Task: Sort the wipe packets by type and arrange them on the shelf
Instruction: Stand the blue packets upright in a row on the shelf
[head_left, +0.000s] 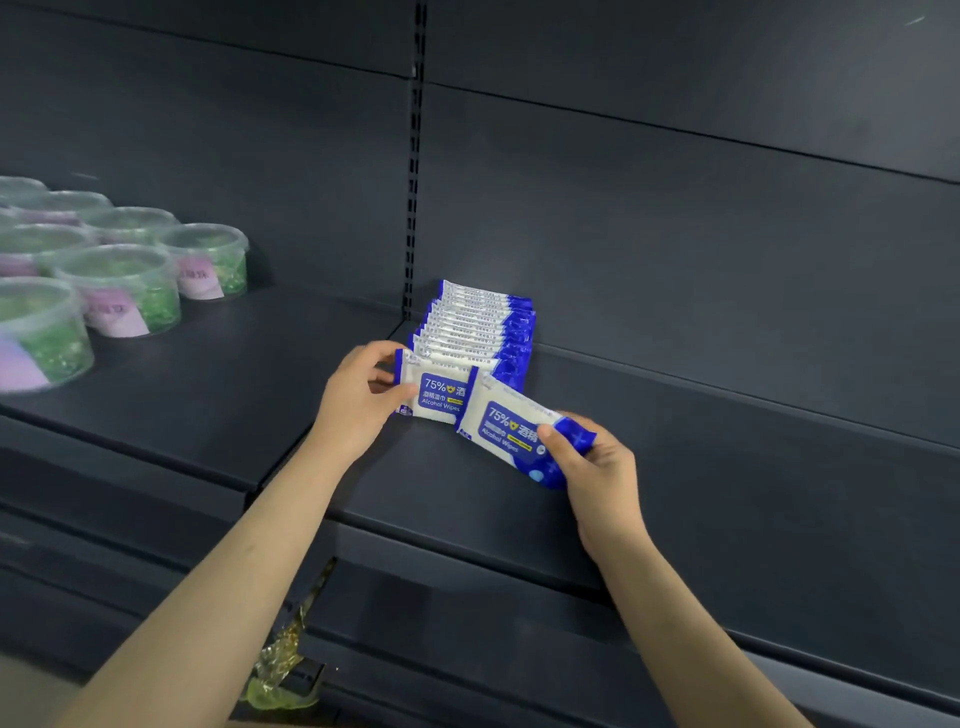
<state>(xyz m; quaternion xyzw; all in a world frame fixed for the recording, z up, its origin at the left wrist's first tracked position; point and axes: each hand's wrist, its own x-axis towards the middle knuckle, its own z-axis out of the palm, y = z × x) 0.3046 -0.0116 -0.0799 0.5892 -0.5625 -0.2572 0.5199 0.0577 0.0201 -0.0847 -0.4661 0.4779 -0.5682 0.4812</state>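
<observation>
Our left hand (363, 397) curls round the left end of the front packet (440, 399), which stands upright at the head of the row of alcohol wipe packets (480, 325) on the dark shelf (701, 447). Our right hand (597, 475) pinches a second packet (511, 423) by its blue end, tilted just in front of the first, and clear tubs (124, 291) sit well apart to the left.

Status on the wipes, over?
Left hand pinches front packet of the row. Right hand grips second packet, tilted, in front. Tubs sit far left, apart.
</observation>
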